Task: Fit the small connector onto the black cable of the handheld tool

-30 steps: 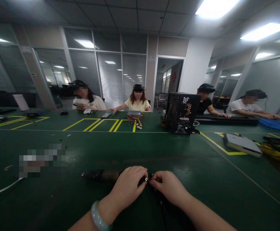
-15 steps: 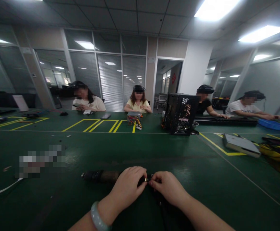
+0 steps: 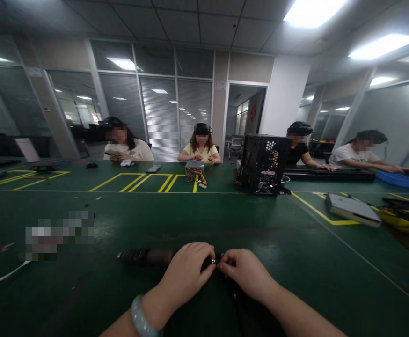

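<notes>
My left hand (image 3: 189,267), with a pale bangle (image 3: 142,317) at the wrist, pinches a small shiny metal piece (image 3: 213,261) between thumb and forefinger. Close against it on the right, my right hand (image 3: 244,270) has its fingers pressed together on a small dark part that is too hidden to name. A dark cylindrical tool (image 3: 144,257) lies on the green table (image 3: 127,299), its right end behind my left hand. Something dark and thin runs down the table below my right hand.
A black computer case (image 3: 265,164) stands beyond my hands. Left lies a blurred object with a white cable (image 3: 6,280). Right are a silver flat box (image 3: 352,209) and yellow-black items (image 3: 406,224). Several people sit opposite, near a power supply (image 3: 194,164) and blue tray (image 3: 398,179).
The view has shifted very slightly. My hands keep the same pose. Across the table, the middle person's hands have lowered towards the power supply.
</notes>
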A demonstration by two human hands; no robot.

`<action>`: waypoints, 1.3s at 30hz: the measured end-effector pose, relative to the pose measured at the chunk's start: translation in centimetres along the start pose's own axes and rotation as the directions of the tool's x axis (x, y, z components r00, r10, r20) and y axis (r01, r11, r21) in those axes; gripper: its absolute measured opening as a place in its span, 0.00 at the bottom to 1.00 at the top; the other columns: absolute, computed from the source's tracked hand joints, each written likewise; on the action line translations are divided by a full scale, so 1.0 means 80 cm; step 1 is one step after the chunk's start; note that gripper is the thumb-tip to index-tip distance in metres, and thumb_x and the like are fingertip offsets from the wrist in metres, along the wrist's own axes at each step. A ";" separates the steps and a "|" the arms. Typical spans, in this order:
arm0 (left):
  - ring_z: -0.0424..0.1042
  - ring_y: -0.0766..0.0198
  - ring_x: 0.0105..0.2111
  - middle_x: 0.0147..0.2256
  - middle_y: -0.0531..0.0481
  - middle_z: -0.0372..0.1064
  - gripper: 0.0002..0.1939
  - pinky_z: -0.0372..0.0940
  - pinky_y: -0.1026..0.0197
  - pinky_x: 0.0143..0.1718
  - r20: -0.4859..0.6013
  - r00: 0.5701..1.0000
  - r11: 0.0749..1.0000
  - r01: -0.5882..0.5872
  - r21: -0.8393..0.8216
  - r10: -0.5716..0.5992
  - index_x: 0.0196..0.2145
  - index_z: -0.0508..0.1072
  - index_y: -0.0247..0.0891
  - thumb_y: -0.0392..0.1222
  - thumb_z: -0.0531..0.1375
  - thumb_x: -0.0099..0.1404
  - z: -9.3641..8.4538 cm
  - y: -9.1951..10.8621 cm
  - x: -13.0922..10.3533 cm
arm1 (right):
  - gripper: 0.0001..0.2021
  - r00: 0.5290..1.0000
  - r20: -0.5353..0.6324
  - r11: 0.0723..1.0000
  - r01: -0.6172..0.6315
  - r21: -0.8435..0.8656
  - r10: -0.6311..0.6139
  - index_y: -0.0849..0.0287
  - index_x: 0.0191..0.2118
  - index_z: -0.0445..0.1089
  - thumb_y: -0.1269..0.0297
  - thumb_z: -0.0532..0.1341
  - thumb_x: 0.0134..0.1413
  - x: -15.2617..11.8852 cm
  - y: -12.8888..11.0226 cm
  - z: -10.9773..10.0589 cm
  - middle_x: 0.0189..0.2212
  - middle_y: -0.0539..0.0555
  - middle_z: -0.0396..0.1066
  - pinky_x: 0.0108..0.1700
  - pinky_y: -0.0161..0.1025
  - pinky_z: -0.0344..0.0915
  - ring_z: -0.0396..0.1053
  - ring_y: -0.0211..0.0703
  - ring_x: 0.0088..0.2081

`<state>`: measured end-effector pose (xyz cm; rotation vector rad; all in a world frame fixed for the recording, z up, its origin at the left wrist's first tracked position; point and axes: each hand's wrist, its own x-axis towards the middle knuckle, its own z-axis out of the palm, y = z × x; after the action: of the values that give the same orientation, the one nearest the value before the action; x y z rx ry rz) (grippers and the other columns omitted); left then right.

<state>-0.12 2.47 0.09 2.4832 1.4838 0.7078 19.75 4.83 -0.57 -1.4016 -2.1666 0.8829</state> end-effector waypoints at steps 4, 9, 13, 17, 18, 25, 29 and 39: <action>0.68 0.58 0.46 0.44 0.50 0.71 0.06 0.61 0.54 0.51 0.007 1.000 1.000 0.004 0.004 -0.004 0.40 0.69 0.42 0.39 0.58 0.63 -0.001 0.001 0.000 | 0.09 1.000 0.002 1.000 0.000 0.004 0.000 0.57 0.29 0.74 0.61 0.60 0.56 -0.001 -0.002 0.000 0.24 0.47 0.74 0.28 0.30 0.54 0.69 0.35 0.26; 0.68 0.58 0.47 0.44 0.52 0.71 0.05 0.61 0.53 0.50 0.005 1.000 1.000 -0.017 0.003 0.017 0.38 0.69 0.42 0.38 0.58 0.62 -0.001 0.000 0.000 | 0.09 1.000 0.009 1.000 -0.010 -0.004 0.010 0.57 0.30 0.75 0.61 0.59 0.56 -0.001 -0.001 -0.001 0.25 0.48 0.75 0.28 0.31 0.54 0.69 0.36 0.26; 0.68 0.58 0.46 0.44 0.52 0.71 0.06 0.61 0.53 0.50 0.006 1.000 1.000 -0.025 0.010 0.025 0.38 0.69 0.42 0.37 0.58 0.62 0.000 0.000 0.000 | 0.09 1.000 0.023 1.000 -0.020 -0.003 0.020 0.57 0.31 0.75 0.61 0.59 0.57 0.000 0.000 -0.001 0.26 0.48 0.75 0.28 0.31 0.54 0.69 0.37 0.27; 0.68 0.58 0.45 0.43 0.52 0.71 0.06 0.61 0.53 0.50 0.001 1.000 1.000 -0.018 0.010 0.018 0.38 0.69 0.42 0.37 0.58 0.62 0.003 -0.002 0.000 | 0.09 1.000 0.010 1.000 -0.011 0.003 0.011 0.57 0.31 0.75 0.61 0.59 0.56 0.000 0.001 0.001 0.26 0.48 0.75 0.28 0.31 0.54 0.69 0.37 0.27; 0.68 0.58 0.45 0.43 0.52 0.71 0.06 0.61 0.53 0.50 -0.003 1.000 1.000 -0.015 0.010 0.015 0.38 0.69 0.42 0.37 0.58 0.61 0.004 -0.002 0.000 | 0.09 1.000 0.003 1.000 -0.011 0.004 0.011 0.57 0.30 0.75 0.61 0.60 0.56 0.001 0.001 0.001 0.25 0.48 0.75 0.28 0.31 0.54 0.70 0.36 0.27; 0.69 0.58 0.46 0.43 0.52 0.71 0.05 0.60 0.52 0.52 0.003 1.000 1.000 -0.014 0.006 0.014 0.38 0.69 0.42 0.37 0.59 0.62 0.004 -0.002 0.002 | 0.08 1.000 -0.005 1.000 -0.018 0.010 0.018 0.57 0.30 0.75 0.62 0.59 0.55 0.001 0.004 0.003 0.24 0.48 0.75 0.28 0.31 0.54 0.69 0.36 0.26; 0.68 0.60 0.48 0.44 0.53 0.71 0.06 0.56 0.49 0.58 0.005 0.999 0.999 -0.036 0.007 0.036 0.37 0.69 0.43 0.35 0.58 0.62 0.003 -0.003 0.002 | 0.09 1.000 -0.002 1.000 -0.016 0.008 0.016 0.56 0.30 0.75 0.61 0.60 0.55 0.001 0.003 0.003 0.24 0.48 0.75 0.28 0.31 0.54 0.68 0.36 0.26; 0.67 0.59 0.51 0.46 0.54 0.71 0.06 0.47 0.43 0.63 -0.047 0.998 0.998 -0.037 0.052 0.039 0.36 0.70 0.44 0.36 0.61 0.60 -0.003 0.002 0.003 | 0.09 1.000 0.002 1.000 -0.030 0.007 0.030 0.57 0.31 0.75 0.61 0.59 0.56 0.000 0.000 0.001 0.26 0.49 0.75 0.29 0.31 0.55 0.69 0.37 0.27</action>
<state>-0.02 2.56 0.40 2.5558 1.4924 0.7512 19.71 4.80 -0.65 -1.4342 -2.1471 0.9025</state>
